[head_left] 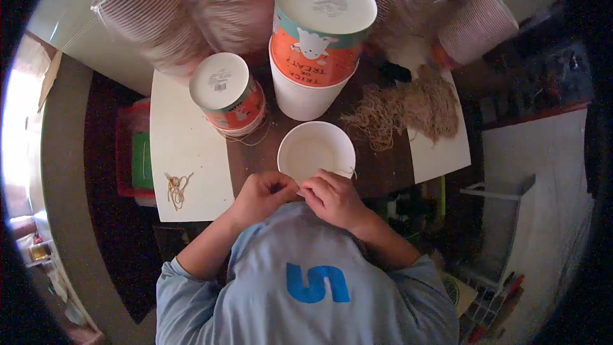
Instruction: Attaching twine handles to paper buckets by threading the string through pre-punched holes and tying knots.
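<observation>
My left hand (265,194) and my right hand (333,199) meet at the near rim of a white paper tub (313,144), close to my shirt. Fingertips of both hands are pinched together. Whatever they hold is too small or too hidden to name. The tub stands with its mouth up, and its inside is pale and bare. A thin strand of twine (351,172) shows beside my right hand at the tub's rim.
Beyond the tub stand a tall upside-down tub stack (313,99) and a shorter one (237,118). Tangled brown twine (399,112) lies at right, a small twine bundle (177,190) at left. Wrapped tub stacks (153,16) line the back.
</observation>
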### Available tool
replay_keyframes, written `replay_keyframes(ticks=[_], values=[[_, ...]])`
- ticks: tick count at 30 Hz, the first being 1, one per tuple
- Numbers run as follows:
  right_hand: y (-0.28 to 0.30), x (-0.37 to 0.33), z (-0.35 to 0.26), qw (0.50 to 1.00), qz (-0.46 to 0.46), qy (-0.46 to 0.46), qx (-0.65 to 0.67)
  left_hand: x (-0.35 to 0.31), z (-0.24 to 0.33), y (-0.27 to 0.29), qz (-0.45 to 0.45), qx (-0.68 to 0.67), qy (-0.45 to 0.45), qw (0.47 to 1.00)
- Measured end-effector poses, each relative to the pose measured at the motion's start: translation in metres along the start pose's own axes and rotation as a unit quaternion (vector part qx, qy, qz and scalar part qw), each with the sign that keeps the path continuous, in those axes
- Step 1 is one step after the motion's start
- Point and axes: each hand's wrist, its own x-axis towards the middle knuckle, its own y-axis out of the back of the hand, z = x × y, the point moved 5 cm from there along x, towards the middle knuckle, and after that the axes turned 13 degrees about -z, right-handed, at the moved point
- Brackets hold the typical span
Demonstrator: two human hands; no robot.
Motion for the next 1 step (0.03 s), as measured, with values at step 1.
replay_keyframes(ticks=[1], values=[[-0.0017, -0.0021, 0.0034, 1.000, 0.012, -0.002, -0.020, 0.0004, 0.0085, -0.0021, 0.022, 0.131, -0.018, 0.991]])
